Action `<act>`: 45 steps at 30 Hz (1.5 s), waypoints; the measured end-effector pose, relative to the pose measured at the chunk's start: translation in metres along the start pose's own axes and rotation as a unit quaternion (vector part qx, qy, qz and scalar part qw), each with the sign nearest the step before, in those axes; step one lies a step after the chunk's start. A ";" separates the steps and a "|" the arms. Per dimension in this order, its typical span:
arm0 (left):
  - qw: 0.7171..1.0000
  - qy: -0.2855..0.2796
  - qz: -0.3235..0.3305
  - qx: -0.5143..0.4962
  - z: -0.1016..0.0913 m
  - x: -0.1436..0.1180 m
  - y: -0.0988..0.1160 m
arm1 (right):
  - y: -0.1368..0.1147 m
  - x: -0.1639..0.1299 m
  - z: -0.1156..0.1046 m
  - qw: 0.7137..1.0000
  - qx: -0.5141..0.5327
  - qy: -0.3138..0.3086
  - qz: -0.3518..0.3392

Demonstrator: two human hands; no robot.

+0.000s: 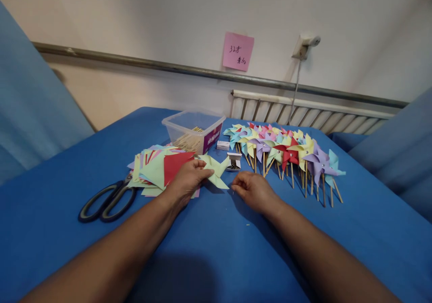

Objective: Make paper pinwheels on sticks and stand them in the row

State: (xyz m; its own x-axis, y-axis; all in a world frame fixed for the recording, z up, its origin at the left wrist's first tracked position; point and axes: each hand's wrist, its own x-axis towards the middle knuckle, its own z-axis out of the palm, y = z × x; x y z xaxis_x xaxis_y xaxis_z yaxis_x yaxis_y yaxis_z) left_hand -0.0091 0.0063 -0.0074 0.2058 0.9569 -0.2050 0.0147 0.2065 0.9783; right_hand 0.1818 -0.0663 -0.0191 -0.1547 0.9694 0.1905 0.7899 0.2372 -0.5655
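Note:
My left hand pinches a pale green paper pinwheel, its blades folded toward the middle. Just right of it, my right hand is closed with fingertips pressed together; whatever they hold, if anything, is too small to make out. An open little box of dark metal pins stands behind the gap between my hands. Under and beside my left hand lies a stack of coloured paper squares with a red sheet on top. Scissors rest at the left, their blades partly under the paper.
A clear plastic tub with wooden sticks is behind the paper stack. Beside it sits a small closed box. Many finished pinwheels on sticks lie in rows at the right. Blue cloth covers the table; a radiator is behind.

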 end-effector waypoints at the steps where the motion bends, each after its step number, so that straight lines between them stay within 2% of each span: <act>1: 1.000 0.001 -0.001 -0.002 0.000 0.000 0.000 | -0.002 0.000 0.002 1.000 -0.005 -0.007 0.004; 8: 1.000 0.015 -0.010 -0.022 0.003 -0.004 0.004 | 0.000 0.002 0.006 0.997 -0.022 -0.058 0.047; 16: 0.999 0.018 -0.006 -0.026 0.004 -0.005 0.004 | -0.004 -0.002 -0.008 0.995 -0.018 -0.093 0.011; 21: 1.000 0.010 -0.003 -0.022 0.004 -0.003 0.003 | -0.004 -0.001 -0.006 0.995 -0.048 -0.079 0.025; 28: 1.000 0.011 0.001 -0.020 0.003 -0.003 0.002 | 0.002 0.001 -0.003 0.996 0.004 -0.088 -0.004; 39: 1.000 0.013 0.010 -0.008 0.003 -0.003 0.002 | 0.001 0.001 -0.007 0.995 -0.038 -0.080 0.036; 45: 1.000 0.002 0.018 0.006 0.000 0.002 -0.005 | 0.002 0.001 -0.008 0.995 -0.058 -0.077 0.015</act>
State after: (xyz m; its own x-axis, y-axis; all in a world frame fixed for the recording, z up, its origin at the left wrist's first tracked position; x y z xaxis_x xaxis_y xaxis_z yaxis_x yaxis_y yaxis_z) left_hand -0.0087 0.0073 -0.0129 0.2022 0.9644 -0.1705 0.0202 0.1699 0.9852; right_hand 0.1878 -0.0659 -0.0133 -0.2122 0.9762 0.0447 0.8574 0.2080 -0.4708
